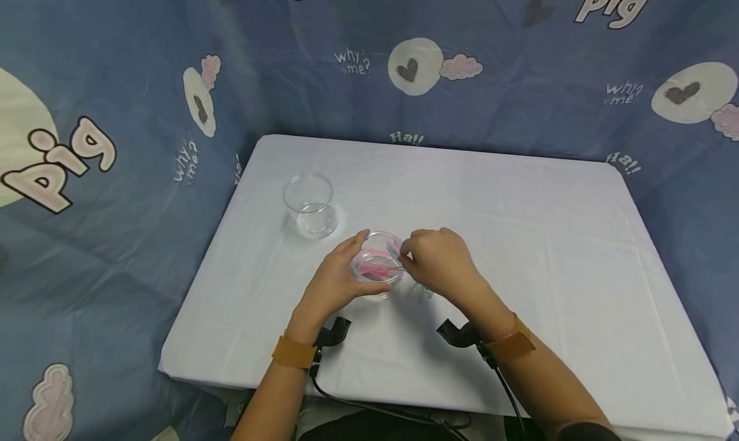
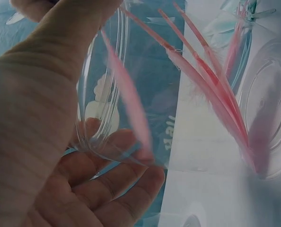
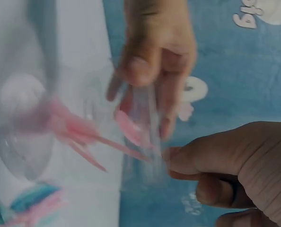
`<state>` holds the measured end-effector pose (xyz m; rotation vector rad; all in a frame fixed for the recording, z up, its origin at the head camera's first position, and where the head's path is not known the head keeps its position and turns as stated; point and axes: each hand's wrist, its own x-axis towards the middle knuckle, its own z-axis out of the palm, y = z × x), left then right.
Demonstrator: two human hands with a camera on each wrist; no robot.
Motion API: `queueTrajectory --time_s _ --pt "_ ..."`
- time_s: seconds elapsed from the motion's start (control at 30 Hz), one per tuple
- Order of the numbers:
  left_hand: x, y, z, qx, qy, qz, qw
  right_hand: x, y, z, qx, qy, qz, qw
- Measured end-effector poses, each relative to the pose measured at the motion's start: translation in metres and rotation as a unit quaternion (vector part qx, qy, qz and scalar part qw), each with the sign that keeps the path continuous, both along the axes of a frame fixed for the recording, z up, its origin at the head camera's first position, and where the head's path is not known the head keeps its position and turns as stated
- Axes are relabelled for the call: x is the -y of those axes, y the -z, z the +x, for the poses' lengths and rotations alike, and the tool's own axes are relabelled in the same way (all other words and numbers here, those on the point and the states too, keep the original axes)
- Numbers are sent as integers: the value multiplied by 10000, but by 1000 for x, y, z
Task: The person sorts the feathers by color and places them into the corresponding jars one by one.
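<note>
My left hand (image 1: 335,277) grips a clear plastic cup (image 1: 378,234), thumb on the near side and fingers round the far side. Inside it lie several pink feathers (image 1: 376,271); their pale quills (image 2: 176,28) stand up and spread apart in the left wrist view. At the cup's right rim is my right hand (image 1: 441,258), its thumb and index fingertip pinching what looks like the quill of a pink feather (image 3: 124,147). Motion blur hides the exact contact. Below the right hand, a teal and pink feather bundle (image 3: 36,203) appears in the right wrist view.
A second, larger clear cup (image 1: 308,203) stands upright behind and left of the held one. The white-covered table (image 1: 548,268) stretches away to the right. Blue printed cloth (image 1: 346,17) hangs behind and at the sides. Black cables (image 1: 369,402) run from both wrists at the front edge.
</note>
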<state>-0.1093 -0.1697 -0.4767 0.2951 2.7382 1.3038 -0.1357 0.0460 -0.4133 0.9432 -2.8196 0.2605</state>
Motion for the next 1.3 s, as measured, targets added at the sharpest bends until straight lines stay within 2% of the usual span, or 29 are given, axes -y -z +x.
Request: queueTrajectory --time_s 0.27,0.7,0.93,1.03,1.13,1.2,1.3 --pt "0 1 -1 -19 52 -116 9999 19 17 -7 -117 35 288 9995" --pt "1 1 -1 -112 123 -44 9999 34 19 -14 427 350 533 9970" --pt "1 0 -2 -131 112 -98 9998 31 19 -16 778 417 461 9950" --pt "1 0 -3 -156 117 -128 9997 26 19 -16 792 369 196 9960" --pt "1 1 -3 -138 120 -168 9997 18 20 -16 434 359 -388 9977" --pt "1 2 -3 -118 103 -170 9997 11 20 -15 -35 599 -909 9941" --pt "1 3 -3 -129 22 -193 9997 -1 23 -15 -568 1243 -1575 9780"
